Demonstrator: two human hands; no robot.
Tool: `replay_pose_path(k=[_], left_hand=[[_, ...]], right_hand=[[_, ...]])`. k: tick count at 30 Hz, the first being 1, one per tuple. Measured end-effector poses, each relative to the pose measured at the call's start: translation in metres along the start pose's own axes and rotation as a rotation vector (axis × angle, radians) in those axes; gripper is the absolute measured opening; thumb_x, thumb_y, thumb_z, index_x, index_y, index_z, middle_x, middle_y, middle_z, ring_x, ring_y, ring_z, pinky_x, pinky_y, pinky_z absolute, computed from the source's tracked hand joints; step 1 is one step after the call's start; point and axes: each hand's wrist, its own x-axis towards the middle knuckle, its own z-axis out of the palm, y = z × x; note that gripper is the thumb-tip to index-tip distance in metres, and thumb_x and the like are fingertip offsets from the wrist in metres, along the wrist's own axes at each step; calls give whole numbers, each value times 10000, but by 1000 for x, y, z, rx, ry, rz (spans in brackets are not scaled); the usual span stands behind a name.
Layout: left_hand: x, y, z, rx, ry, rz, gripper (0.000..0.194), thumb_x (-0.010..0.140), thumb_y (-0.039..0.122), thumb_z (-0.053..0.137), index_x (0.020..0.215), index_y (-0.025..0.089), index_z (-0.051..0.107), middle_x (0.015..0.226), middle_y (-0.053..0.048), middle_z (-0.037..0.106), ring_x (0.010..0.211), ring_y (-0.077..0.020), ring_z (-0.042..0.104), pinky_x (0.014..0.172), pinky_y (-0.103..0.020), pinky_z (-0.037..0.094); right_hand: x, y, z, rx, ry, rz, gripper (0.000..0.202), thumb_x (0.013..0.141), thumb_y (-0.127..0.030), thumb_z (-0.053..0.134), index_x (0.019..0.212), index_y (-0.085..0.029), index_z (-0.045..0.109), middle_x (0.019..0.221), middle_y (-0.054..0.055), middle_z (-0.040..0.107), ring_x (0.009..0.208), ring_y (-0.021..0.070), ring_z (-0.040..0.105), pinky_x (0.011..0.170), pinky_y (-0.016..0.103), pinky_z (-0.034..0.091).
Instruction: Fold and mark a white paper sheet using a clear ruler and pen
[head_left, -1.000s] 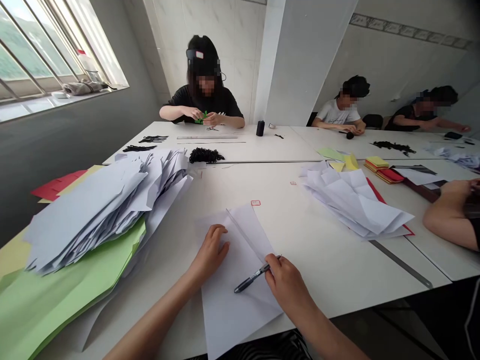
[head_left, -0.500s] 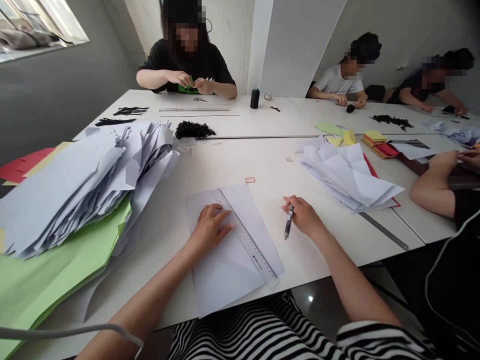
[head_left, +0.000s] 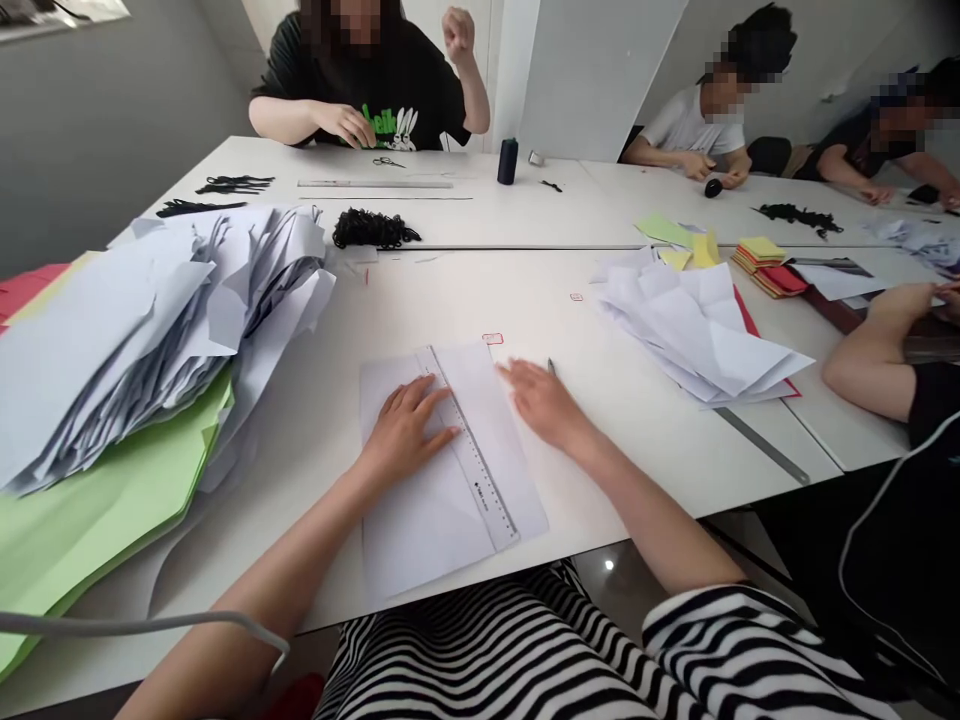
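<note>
My left hand point(head_left: 409, 425) lies with spread fingers on the clear ruler point(head_left: 472, 455) and the white paper point(head_left: 420, 540) under it. The ruler runs at a slant across the sheet. At the sheet's right edge is my right hand point(head_left: 541, 400), its fingers somewhat apart and slightly blurred, with nothing in them. A pen point(head_left: 551, 367) shows just behind that hand on the white table point(head_left: 607, 440); the rest of it is hidden.
Piled white papers point(head_left: 127, 340) over green sheets point(head_left: 112, 530) fill the left. Folded white papers point(head_left: 697, 330) and a metal ruler point(head_left: 765, 445) lie at the right. Across the table are black cords point(head_left: 375, 229), a thread spool point(head_left: 508, 162) and people working.
My right hand has let go of the pen and moved left to the paper's edge. The pen now lies on the table. The person opposite has raised one hand.
</note>
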Motion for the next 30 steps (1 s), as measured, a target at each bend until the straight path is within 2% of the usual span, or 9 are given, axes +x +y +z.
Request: replay_pose_path(k=[3,6,10,17,21,30], left_hand=[[-1,-5,-4,-2,-13,31,498,845,494,419,1281,252,414,1407,-80,315,1308,-265,257,1067,-472,218],[-5,-10,-10,-11,-22,36,454,851,462,427,1256,257,447,1405,-83,318,1309,-273,254,1057,-486,231],[-11,-18,-17,-38,-27,20,438,831,442,475,1227,256,466,1387,-88,345,1307,-280,257,1043,-497,254],[-14,-24,-15,-33,-6,-22,571,814,492,477,1307,227,365,1393,-105,349,1308,-280,261,1057,-541,183],[-13,-25,-15,-25,-15,-18,579,813,495,475,1322,248,351,1398,-91,349,1298,-278,282,1051,-540,196],[-9,-25,-16,24,-73,-34,579,836,522,414,1337,246,327,1428,-68,303,1321,-252,233,1070,-511,160]], right_hand=[[4,-32,15,16,-116,-81,441,901,-365,381,1323,-239,402,1426,78,306,1315,235,253,1040,435,261],[12,-44,27,-4,-115,-65,456,905,-411,360,1330,-247,384,1439,76,276,1325,241,227,1042,462,226],[25,-47,35,1,-38,-27,414,925,-364,316,1317,-259,399,1421,51,322,1310,223,261,1031,456,230],[25,-53,45,19,44,-12,407,922,-339,319,1314,-271,404,1405,38,352,1298,232,283,1029,458,244],[25,-52,45,29,46,-32,408,922,-341,318,1316,-273,401,1403,37,357,1298,233,283,1029,459,250],[25,-48,42,53,13,-30,420,924,-359,305,1326,-266,387,1422,33,322,1315,226,246,1040,453,228]])
